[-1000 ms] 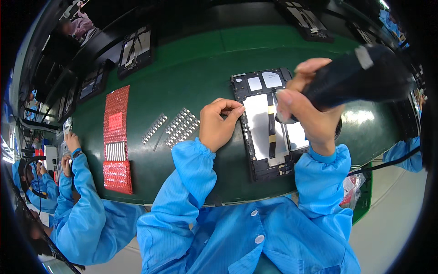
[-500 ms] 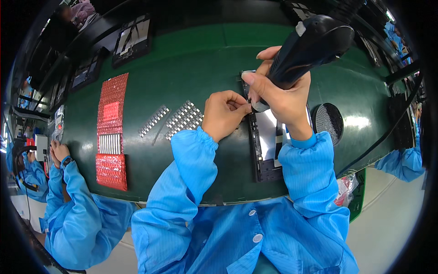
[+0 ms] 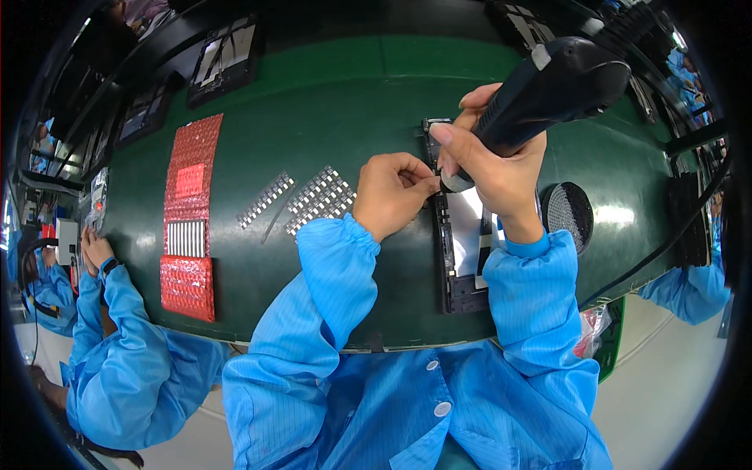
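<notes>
My right hand (image 3: 509, 176) is wrapped round a black electric screwdriver (image 3: 548, 90), tilted so that its lower end points down and left. That end meets the left edge of a flat black device housing (image 3: 448, 266) with a silvery panel inside; the bit's tip is hidden by my fingers. Close beside it, my left hand (image 3: 394, 192) has thumb and forefinger pinched together at the same edge. What they hold, if anything, cannot be made out. Left of that hand lie strips of small metallic parts (image 3: 321, 200) and a narrower strip (image 3: 266, 200).
Red bubble wrap (image 3: 188, 286) with a row of silvery bars lies at the left of the green table (image 3: 376, 94). A round black dish (image 3: 569, 215) of tiny pieces stands right of the housing. A black cable (image 3: 658, 247) crosses the right side. A co-worker's hands (image 3: 95, 251) rest at the left edge.
The screwdriver and my right hand have shifted slightly right and down, the tool leaning a little more to the right. My left hand keeps its pinch beside it. The whole view has shifted slightly.
</notes>
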A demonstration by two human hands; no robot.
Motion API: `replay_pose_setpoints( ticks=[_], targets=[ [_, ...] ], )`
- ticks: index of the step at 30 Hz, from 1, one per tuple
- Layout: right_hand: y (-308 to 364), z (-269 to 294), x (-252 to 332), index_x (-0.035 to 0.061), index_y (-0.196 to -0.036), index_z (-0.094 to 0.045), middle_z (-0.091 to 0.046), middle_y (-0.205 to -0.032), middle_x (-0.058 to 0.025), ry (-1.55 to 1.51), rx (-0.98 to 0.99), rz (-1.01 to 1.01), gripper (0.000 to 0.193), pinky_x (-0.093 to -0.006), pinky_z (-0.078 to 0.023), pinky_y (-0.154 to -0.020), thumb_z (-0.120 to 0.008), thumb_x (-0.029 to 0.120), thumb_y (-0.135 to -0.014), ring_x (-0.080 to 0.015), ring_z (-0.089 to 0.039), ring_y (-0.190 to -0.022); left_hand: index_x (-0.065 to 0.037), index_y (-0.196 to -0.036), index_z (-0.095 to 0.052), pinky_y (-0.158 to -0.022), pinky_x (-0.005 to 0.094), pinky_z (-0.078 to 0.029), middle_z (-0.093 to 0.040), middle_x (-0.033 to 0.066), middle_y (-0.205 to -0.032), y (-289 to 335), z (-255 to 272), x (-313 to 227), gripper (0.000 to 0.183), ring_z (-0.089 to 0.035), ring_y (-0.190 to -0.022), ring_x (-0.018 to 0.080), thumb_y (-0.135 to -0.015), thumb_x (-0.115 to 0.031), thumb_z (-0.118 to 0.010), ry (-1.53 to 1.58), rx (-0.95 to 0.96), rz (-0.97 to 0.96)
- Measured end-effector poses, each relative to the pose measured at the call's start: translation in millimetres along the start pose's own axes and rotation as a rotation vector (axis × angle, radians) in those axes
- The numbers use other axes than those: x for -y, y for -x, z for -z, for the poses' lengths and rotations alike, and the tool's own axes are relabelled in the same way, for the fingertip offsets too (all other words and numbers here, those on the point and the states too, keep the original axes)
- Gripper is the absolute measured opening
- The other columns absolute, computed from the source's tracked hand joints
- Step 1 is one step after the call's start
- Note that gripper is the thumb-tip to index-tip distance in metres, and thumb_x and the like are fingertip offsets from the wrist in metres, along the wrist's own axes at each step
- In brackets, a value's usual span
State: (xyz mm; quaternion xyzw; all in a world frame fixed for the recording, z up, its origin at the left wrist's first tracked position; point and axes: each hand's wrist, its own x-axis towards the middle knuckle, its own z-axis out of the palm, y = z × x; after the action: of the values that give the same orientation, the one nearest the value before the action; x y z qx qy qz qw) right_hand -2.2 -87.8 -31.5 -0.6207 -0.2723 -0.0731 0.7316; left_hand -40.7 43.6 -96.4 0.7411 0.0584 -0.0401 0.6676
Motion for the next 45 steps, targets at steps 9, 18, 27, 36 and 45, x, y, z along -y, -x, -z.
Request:
replay_pose_setpoints(
  ticks=[9,18,27,36,45],
  targets=[
    [13,-18,5,-0.0038,-0.094,-0.059,-0.06,-0.067,-0.0024,0.042,-0.058,-0.081,0.028,-0.0189,-0.042,-0.052,-0.075,-0.004,-0.071,-0.0049,-0.054,-0.057,0.002,-0.081,-0.065,-0.059,0.0309,-0.051,-0.066,0.0131,-0.07,8,0,9,0.008,-0.065,-0.063,0.0186,-0.077,-0.005,-0.067,-0.022,-0.064,-0.172],
    [13,-11,6,-0.002,-0.095,-0.053,-0.059,-0.065,-0.0044,-0.089,-0.062,-0.017,0.028,-0.0217,-0.043,-0.045,-0.069,-0.009,-0.074,-0.009,-0.055,-0.05,0.002,-0.11,-0.059,-0.102,0.051,-0.031,-0.051,0.019,-0.128,93,32,5,0.037,-0.042,-0.124,0.0359,-0.081,-0.019,-0.066,-1.035,-0.255,-0.408],
    [28,46,52,-0.0064,-0.115,-0.045,-0.058,-0.062,-0.0044,0.063,-0.127,0.072,0.046,-0.0203,-0.043,-0.049,-0.069,-0.004,-0.075,-0.01,-0.055,-0.05,-0.001,-0.106,-0.061,-0.083,0.0408,-0.046,-0.061,0.0137,-0.103,92,56,5,0.03,-0.055,-0.097,0.0343,-0.076,-0.005,-0.064,-0.926,-0.318,-0.488],
    [59,145,59,0.0006,-0.098,-0.052,-0.055,-0.063,-0.0065,-0.065,-0.427,0.123,0.031,-0.0283,-0.046,-0.047,-0.068,-0.007,-0.073,-0.0155,-0.055,-0.049,0.0,-0.086,-0.064,-0.055,0.0262,-0.043,-0.06,0.0053,-0.074,67,112,-7,0.033,-0.051,-0.061,0.0114,-0.061,-0.009,-0.083,-0.848,-0.099,-0.098],
    [72,174,43,-0.003,-0.095,-0.056,-0.06,-0.062,-0.0042,0.072,-0.452,0.097,0.028,-0.0218,-0.042,-0.047,-0.073,-0.003,-0.073,-0.0098,-0.056,-0.049,0.005,-0.087,-0.065,-0.061,0.0186,-0.047,-0.064,0.0046,-0.076,56,115,-7,0.017,-0.058,-0.066,0.0079,-0.072,0.004,-0.073,-0.267,-0.048,0.168]
  ],
)
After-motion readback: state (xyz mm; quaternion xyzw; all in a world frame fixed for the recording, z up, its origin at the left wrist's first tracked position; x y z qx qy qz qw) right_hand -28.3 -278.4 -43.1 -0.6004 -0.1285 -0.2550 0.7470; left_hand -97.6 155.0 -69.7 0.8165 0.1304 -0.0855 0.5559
